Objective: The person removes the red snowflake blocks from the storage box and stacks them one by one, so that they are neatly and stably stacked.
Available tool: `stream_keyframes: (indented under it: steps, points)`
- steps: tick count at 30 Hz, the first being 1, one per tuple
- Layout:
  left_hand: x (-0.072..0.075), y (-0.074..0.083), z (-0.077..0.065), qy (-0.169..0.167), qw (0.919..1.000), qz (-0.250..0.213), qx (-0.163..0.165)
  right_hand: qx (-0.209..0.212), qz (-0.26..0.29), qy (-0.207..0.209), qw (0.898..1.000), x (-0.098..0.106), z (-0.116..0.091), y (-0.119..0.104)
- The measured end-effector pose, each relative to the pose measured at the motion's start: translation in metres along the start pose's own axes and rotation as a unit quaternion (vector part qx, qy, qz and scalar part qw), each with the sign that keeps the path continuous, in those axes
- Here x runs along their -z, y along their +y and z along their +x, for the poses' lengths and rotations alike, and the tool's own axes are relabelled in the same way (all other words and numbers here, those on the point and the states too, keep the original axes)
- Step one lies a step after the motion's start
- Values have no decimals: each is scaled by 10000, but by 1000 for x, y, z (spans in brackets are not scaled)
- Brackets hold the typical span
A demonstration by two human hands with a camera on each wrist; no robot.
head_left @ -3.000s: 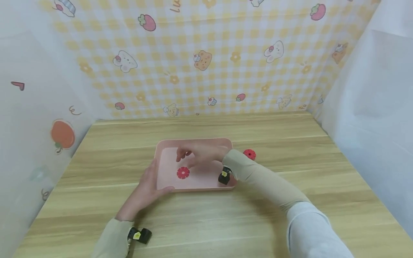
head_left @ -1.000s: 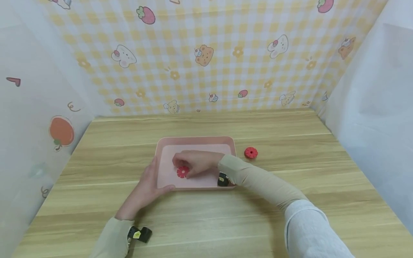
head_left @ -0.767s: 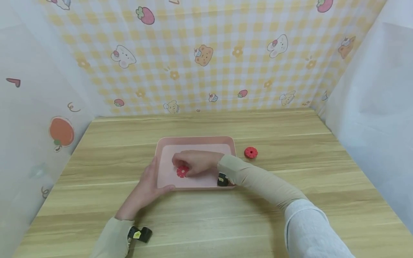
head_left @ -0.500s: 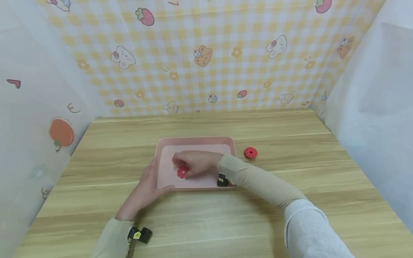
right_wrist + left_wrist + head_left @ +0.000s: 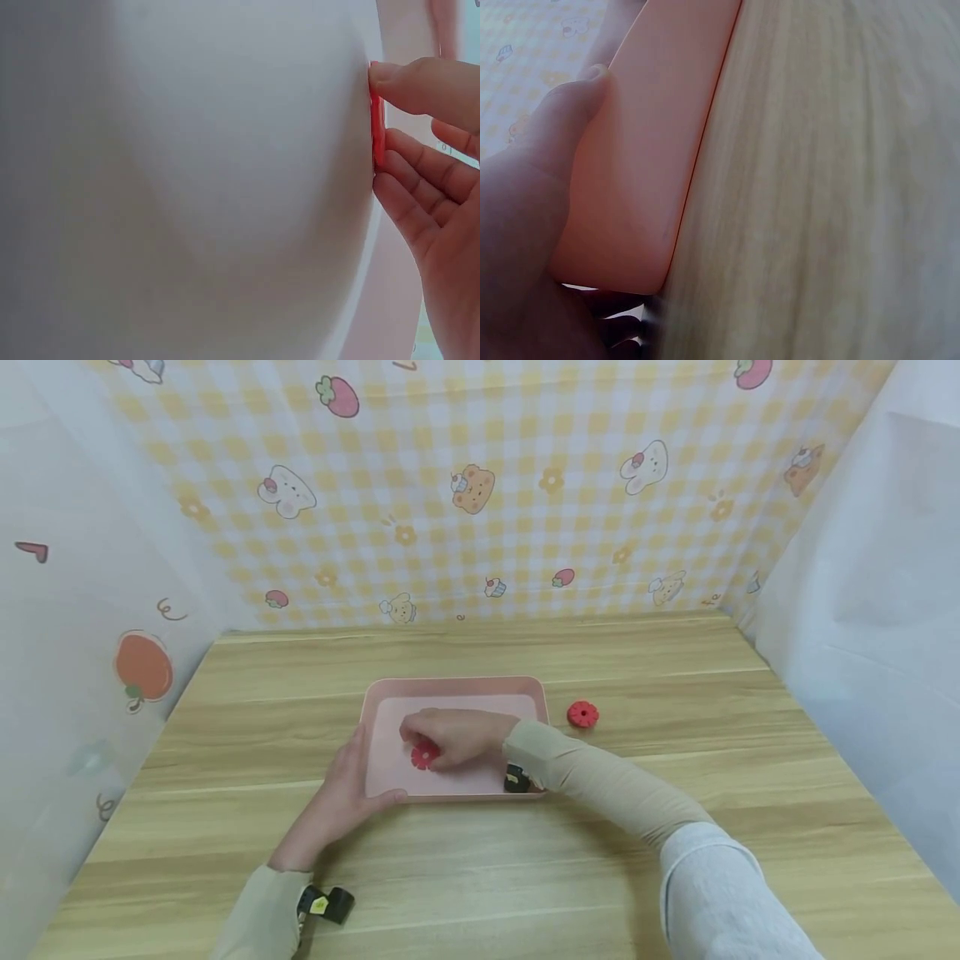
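In the head view, a shallow pink tray (image 5: 461, 687) with a raised rim lies on the table. My left hand (image 5: 345, 793) holds its near left corner, thumb over the front rim and fingers along the left side. The left wrist view shows that thumb at the rim and fingertips past the tray's corner. Inside the tray, my right hand (image 5: 467, 737) pinches a red flower-shaped disc (image 5: 421, 758) with a hole in its centre. Seen edge-on in the right wrist view, the thin red disc (image 5: 377, 120) sits between thumb and fingers, right at the pale tray floor.
Right of the tray, a thicker red notched piece (image 5: 582, 714) with a centre hole lies on the wood-grain table (image 5: 480, 877). A yellow checked cloth (image 5: 510, 527) hangs behind, with pale sheets at both sides. A black camera (image 5: 517, 778) on my right wrist hangs over the tray's near right corner.
Three seconds ago my right hand was above the disc with fingers spread; it has since come down and taken the disc's edges. Over the last second the disc shifts only slightly. The left hand stays put.
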State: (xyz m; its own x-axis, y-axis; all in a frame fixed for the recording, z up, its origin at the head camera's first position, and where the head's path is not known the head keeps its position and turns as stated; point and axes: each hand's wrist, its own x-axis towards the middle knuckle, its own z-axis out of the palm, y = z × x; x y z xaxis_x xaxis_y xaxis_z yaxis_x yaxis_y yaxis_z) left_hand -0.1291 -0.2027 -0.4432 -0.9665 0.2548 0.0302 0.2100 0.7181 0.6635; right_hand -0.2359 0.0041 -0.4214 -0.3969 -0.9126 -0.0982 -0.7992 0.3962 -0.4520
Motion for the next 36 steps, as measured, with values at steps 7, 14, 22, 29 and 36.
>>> stream_keyframes:
  steps: [7, 14, 22, 29, 36]
  points:
    - [1, 2, 0, 21, 10000, -29, 17, -153, 53, 147, 9998, 1, -1, 0]
    - [0, 2, 0, 75, 9999, -87, -89, -412, 427, 418, 9974, 5, -10, 3]
    - [1, 2, 0, 46, 9999, -101, -90, -671, 953, 684, 9908, 22, -20, 1]
    - [1, 4, -1, -3, 10000, -14, 33, -851, 946, 813, 9885, 38, -32, 7]
    - [1, 4, -2, 69, 9999, 28, -90, -808, 554, 1266, 9871, 54, -57, 12]
